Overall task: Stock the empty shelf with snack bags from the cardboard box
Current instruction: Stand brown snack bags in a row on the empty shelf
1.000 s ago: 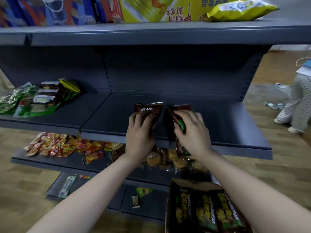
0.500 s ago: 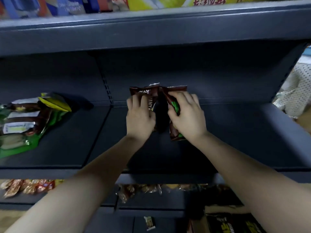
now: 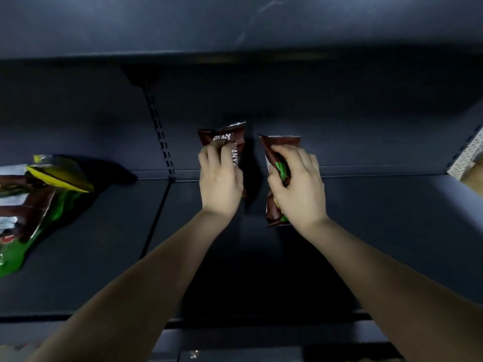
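Observation:
Both my arms reach deep into the dark grey shelf (image 3: 366, 231). My left hand (image 3: 220, 178) grips a brown snack bag (image 3: 227, 135) with white lettering, held upright near the shelf's back wall. My right hand (image 3: 298, 184) grips a second brown snack bag (image 3: 277, 152) with a green patch, also upright, a short gap to the right of the first. The bottoms of both bags are hidden behind my hands, so I cannot tell whether they touch the shelf. The cardboard box is out of view.
A pile of green, yellow and brown snack bags (image 3: 39, 199) lies on the left shelf section. A slotted upright (image 3: 159, 131) divides the two sections. The shelf above (image 3: 235, 27) hangs low overhead. A spotted cloth (image 3: 467, 155) shows at the right edge.
The view has closed in on the shelf and the box has dropped out of sight. My hands have moved deeper in and apart, so the two bags now stand separated by a gap.

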Demonstrator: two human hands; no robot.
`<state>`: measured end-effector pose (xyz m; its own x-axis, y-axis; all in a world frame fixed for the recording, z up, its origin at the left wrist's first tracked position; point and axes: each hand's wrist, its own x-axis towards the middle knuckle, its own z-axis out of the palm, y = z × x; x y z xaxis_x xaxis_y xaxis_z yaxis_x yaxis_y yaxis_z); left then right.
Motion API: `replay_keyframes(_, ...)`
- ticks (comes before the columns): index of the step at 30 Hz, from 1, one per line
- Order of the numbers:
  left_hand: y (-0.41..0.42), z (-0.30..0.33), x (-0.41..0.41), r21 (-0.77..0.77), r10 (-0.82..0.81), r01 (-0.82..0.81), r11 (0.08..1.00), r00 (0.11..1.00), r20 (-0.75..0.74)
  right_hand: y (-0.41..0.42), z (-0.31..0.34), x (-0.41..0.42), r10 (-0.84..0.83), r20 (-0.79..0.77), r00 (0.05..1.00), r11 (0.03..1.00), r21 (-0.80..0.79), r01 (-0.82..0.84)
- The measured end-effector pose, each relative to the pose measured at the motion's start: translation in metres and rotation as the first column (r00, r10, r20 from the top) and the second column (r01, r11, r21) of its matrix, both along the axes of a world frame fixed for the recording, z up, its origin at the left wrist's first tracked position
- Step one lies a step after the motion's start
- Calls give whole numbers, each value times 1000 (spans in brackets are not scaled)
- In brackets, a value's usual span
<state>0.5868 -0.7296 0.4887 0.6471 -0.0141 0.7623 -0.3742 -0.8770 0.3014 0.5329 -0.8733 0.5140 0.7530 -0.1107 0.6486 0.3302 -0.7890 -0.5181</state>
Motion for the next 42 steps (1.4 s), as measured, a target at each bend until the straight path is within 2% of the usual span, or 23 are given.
replay_keyframes(5,-2,-1,14,32,-58,59,998,998,-28,5,0,7,-7,7,1000,1000,-3,8)
replay_keyframes(16,-12,-8,38,23,-45,46,999,998,-50,0,2,19,-18,11,1000,1000,-25,18)
replay_keyframes(19,-13,-11,39,89,-33,43,995,993,-111,-1,1,20,-14,1,1000,1000,-25,14)
replay_keyframes(22,-13,-12,40,215,62,-24,976,983,-171,0,0,22,-20,-10,1000,999,-30,19)
replay_keyframes(25,-12,-14,43,304,150,-101,947,978,-144,1,-2,23,-10,-13,1000,1000,-11,10)
replay_keyframes(27,-12,-16,43,308,158,-110,945,978,-134,3,-1,23,6,-9,1000,1000,20,-6)
replay_keyframes(31,-8,-11,38,262,71,-30,965,986,-149,10,2,24,43,4,999,997,60,-43)
replay_keyframes(34,3,-6,26,138,-41,62,989,988,-150,18,5,27,52,9,999,994,96,-53)
replay_keyframes(38,22,-7,6,28,-48,53,998,987,-156,36,7,35,64,30,998,993,100,-66)
replay_keyframes(42,33,-4,-8,-153,-126,89,984,958,-258,61,3,43,57,36,998,997,44,-59)
